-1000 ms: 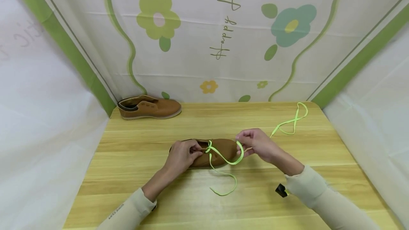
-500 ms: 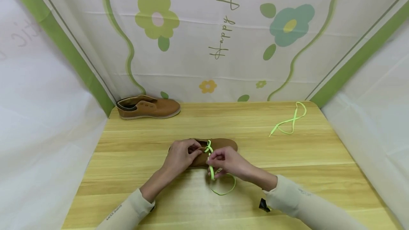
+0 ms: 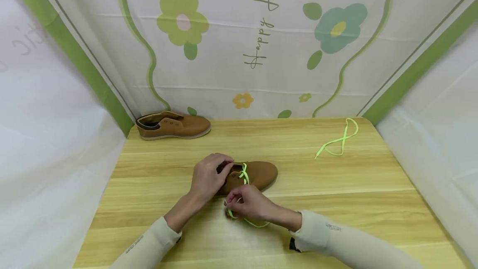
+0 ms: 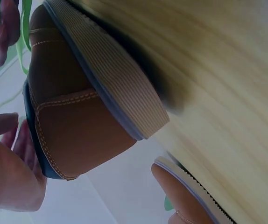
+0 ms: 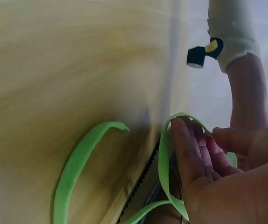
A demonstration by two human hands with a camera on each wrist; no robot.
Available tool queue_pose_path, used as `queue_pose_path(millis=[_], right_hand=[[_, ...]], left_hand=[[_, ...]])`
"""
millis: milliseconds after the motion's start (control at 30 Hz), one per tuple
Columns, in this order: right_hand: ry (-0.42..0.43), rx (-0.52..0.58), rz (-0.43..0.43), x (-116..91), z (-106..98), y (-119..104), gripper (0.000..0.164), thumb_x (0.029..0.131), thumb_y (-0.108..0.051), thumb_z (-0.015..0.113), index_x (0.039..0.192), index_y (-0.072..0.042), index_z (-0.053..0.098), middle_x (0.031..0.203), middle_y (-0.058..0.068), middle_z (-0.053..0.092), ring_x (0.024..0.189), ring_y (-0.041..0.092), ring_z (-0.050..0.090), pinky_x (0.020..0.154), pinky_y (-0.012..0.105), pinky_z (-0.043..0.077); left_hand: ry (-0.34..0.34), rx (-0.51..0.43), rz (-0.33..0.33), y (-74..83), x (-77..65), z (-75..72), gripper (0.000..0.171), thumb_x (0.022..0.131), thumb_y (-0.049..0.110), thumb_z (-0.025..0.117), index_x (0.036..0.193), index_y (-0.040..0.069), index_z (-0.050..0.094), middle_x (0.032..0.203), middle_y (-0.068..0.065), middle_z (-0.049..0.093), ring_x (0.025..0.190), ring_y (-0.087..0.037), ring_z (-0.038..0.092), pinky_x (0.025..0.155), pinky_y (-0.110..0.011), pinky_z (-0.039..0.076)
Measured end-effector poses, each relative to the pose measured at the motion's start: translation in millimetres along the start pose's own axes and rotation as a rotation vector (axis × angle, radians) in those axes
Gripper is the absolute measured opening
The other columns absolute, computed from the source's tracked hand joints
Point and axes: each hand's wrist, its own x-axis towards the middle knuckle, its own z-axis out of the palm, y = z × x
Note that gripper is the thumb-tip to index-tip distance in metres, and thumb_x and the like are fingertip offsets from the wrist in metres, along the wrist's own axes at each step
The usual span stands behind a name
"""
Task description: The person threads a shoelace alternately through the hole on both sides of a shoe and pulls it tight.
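Note:
A brown leather shoe (image 3: 263, 173) lies in the middle of the table, toe to the right, with a neon-green shoelace (image 3: 244, 173) through its front eyelets. My left hand (image 3: 207, 177) is over the heel end, thumb and fingers pinching the far edge of the shoe's opening. In the left wrist view, the shoe's heel (image 4: 82, 133) hides part of that hand (image 4: 12, 172). My right hand (image 3: 252, 202) is in front of the shoe's near side and pinches the lace. The right wrist view shows the lace (image 5: 164, 163) looped over my right fingers (image 5: 190, 149).
A second brown shoe (image 3: 179, 127), without a lace, stands at the table's back left. Another green shoelace (image 3: 341, 140) lies looped at the back right. The wooden table (image 3: 354, 202) is bounded by a printed fabric wall (image 3: 220, 69) behind and white sheets at the sides.
My right hand has come from beyond the toe, leftward and nearer, with the lace. My left hand has shifted from the near flap to the opening's far edge.

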Motion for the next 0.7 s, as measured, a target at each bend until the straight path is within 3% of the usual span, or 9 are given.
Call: queue_pose_path(millis=[333, 500, 700], right_hand=[[-0.049, -0.253, -0.118, 3.6, 15.8, 1.1, 0.007, 0.099, -0.004, 0.073, 0.093, -0.006, 0.076, 0.085, -0.002, 0.075, 0.074, -0.008, 0.06, 0.069, 0.013, 0.052], [-0.07, -0.382, -0.199, 3.2, 22.0, 1.8, 0.008, 0.098, -0.004, 0.074, 0.093, -0.009, 0.077, 0.086, -0.006, 0.075, 0.077, -0.01, 0.059, 0.072, 0.01, 0.049], [-0.084, -0.419, -0.226, 0.6, 24.0, 1.1, 0.008, 0.097, -0.005, 0.075, 0.091, -0.01, 0.078, 0.085, -0.008, 0.074, 0.074, -0.012, 0.056, 0.071, 0.007, 0.046]], left_hand=[[-0.165, 0.04, -0.086, -2.6, 5.5, 1.2, 0.022, 0.093, 0.01, 0.083, 0.114, 0.012, 0.079, 0.114, -0.004, 0.077, 0.105, -0.026, 0.072, 0.08, -0.043, 0.061], [-0.216, 0.06, -0.113, -3.1, 7.9, 1.6, 0.017, 0.094, 0.012, 0.082, 0.111, 0.015, 0.081, 0.108, -0.001, 0.079, 0.099, -0.024, 0.073, 0.077, -0.043, 0.06], [-0.233, 0.074, -0.143, -2.7, 11.0, 2.8, 0.011, 0.094, 0.01, 0.082, 0.103, 0.017, 0.082, 0.1, 0.0, 0.079, 0.087, -0.021, 0.073, 0.069, -0.04, 0.058]])
